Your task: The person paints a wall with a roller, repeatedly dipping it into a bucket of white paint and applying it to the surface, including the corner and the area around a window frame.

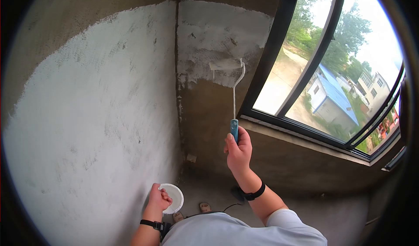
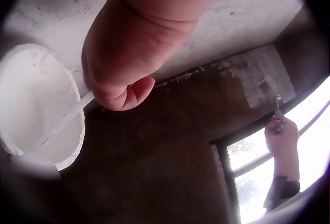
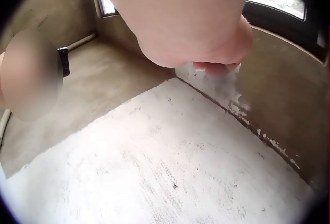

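Observation:
In the head view my right hand (image 1: 239,149) grips the blue handle of a paint roller (image 1: 235,127), its arm raised in front of me. The roller's white sleeve (image 1: 224,64) lies against the partly whitened wall beside the window. Low on the left, my left hand (image 1: 159,198) holds a white bucket (image 1: 178,197) by its handle. The left wrist view shows the pale strip handle (image 2: 62,123) running from the curled fingers across the bucket's opening. In the right wrist view my right hand (image 3: 221,53) hides the roller.
A broad white-coated wall (image 1: 104,97) stands close on the left, meeting the window wall at a dark corner. To the right is a dark-framed window (image 1: 301,80) with a sill beneath. Sandalled feet (image 1: 205,207) and a thin dark cable (image 1: 231,206) show on the floor.

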Action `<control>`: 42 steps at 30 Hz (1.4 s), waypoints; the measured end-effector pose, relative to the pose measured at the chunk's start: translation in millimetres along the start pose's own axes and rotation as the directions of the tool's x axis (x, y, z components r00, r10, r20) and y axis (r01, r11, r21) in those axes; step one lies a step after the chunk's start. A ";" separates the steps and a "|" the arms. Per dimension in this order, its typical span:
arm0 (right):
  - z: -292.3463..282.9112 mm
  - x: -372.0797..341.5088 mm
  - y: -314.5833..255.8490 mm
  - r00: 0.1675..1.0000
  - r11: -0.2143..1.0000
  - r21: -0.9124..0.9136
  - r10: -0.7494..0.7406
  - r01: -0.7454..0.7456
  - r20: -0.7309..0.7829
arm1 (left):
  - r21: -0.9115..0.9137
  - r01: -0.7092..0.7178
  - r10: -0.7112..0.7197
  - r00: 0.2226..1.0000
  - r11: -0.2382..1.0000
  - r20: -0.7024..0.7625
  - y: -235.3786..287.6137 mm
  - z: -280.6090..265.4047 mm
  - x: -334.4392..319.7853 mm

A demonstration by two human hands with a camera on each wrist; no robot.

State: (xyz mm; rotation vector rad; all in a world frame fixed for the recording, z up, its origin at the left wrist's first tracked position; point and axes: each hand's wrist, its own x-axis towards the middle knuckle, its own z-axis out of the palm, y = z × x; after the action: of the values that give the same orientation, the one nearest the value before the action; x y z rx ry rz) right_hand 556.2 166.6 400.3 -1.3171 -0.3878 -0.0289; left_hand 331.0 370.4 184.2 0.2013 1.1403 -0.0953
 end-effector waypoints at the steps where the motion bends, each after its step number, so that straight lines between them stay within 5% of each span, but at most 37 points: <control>1: 5.4 3.5 -2.2 1.000 1.000 0.001 -0.009 0.009 -0.008 | -0.001 0.002 -0.002 1.000 1.000 -0.006 -0.4 -2.4 1.0; 16: 50.5 23.6 18.9 0.994 0.997 0.079 0.006 0.003 -0.106 | 0.004 -0.009 0.009 1.000 1.000 0.013 -1.0 -19.3 4.8; 42: -0.7 -40.8 81.3 0.914 0.926 0.020 0.376 -0.378 -0.151 | 0.042 -0.003 0.008 0.993 0.999 -0.117 1.0 -47.7 34.3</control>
State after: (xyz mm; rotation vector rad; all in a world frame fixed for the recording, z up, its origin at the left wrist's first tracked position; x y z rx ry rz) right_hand 537.6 179.0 312.2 -1.3713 0.0021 0.1926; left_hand 302.9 382.2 134.0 0.2494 1.2550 -0.1032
